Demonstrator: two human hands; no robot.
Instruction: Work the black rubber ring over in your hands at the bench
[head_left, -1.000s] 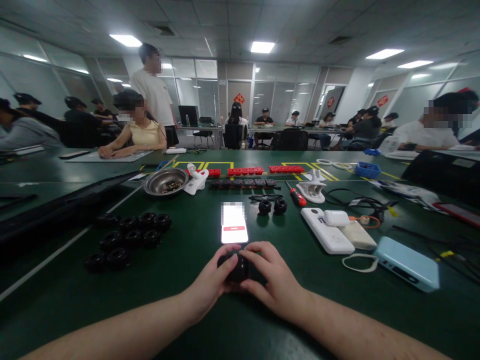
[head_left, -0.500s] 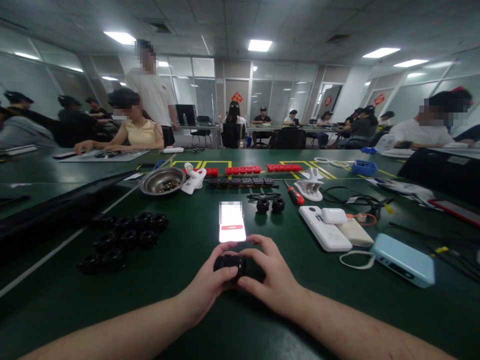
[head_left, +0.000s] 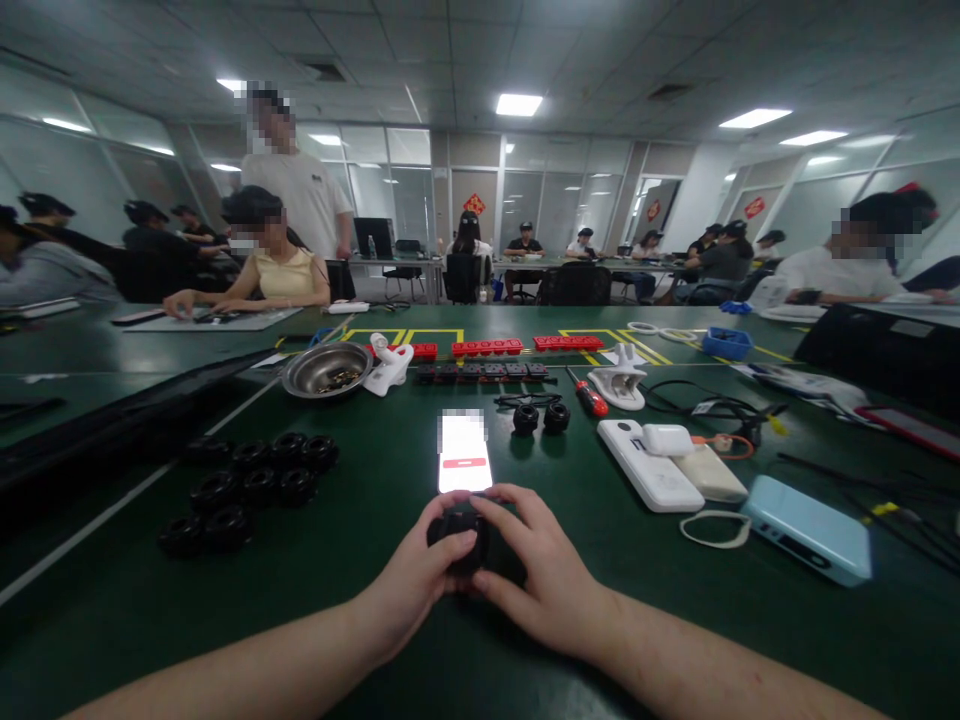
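Note:
A black round plastic part [head_left: 450, 524] is held low over the green table, near the middle of the view. My left hand [head_left: 417, 572] wraps it from the left, its thumb lying across the near side. On the other side my right hand [head_left: 544, 568] has its index finger and thumb closed on the part's right edge. Fingers cover much of its underside. Just beyond the hands lies a phone [head_left: 464, 470] with a bright screen. Similar black round parts [head_left: 257, 482] stand grouped on the left, and two smaller black pieces [head_left: 526, 419] sit to the right of the phone.
Farther back are a metal bowl [head_left: 328, 373] with small brass-coloured bits, black blocks in a row [head_left: 484, 373], red trays [head_left: 487, 347] and a screwdriver [head_left: 588, 393]. White power banks [head_left: 651, 468], a light-blue box [head_left: 808, 530] and cables occupy the right. Several people sit around; one stands.
My right index finger and thumb have closed in on the black part, which now looks turned more upright. The view has tipped slightly upward. My left hand keeps its hold.

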